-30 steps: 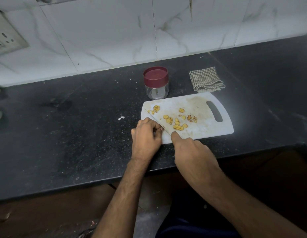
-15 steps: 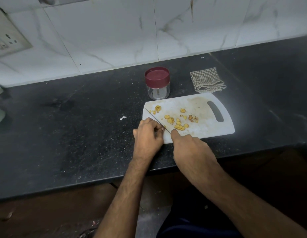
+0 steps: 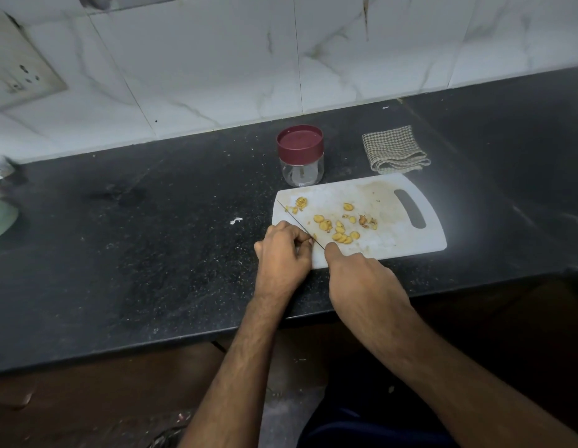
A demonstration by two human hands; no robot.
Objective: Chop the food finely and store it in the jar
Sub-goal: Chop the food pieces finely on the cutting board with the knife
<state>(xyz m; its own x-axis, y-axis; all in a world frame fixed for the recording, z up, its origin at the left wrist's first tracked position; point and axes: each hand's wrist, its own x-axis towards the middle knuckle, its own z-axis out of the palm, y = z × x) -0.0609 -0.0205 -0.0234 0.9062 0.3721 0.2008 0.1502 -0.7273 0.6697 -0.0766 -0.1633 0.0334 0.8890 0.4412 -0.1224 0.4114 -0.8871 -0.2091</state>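
Note:
A white cutting board [image 3: 397, 234] lies on the black counter, handle slot to the right. Yellow food slices [image 3: 341, 232] are scattered on its middle, with a few more bits [image 3: 299, 202] near its far left corner. My right hand [image 3: 358, 279] grips a knife; the thin blade [image 3: 297, 221] runs diagonally across the board's left end. My left hand [image 3: 286, 250] is curled at the board's near left corner, fingertips pinching a small piece of food against the blade. A clear jar [image 3: 301, 156] with a maroon lid stands closed just behind the board.
A folded checked cloth [image 3: 394, 150] lies behind the board to the right. A white scrap [image 3: 236, 220] sits on the counter left of the board. The counter's front edge [image 3: 184, 337] runs under my forearms. A greenish object [image 3: 0, 215] is at the far left.
Hands, knife and board hold nearly the same pose; only the camera view has shifted slightly.

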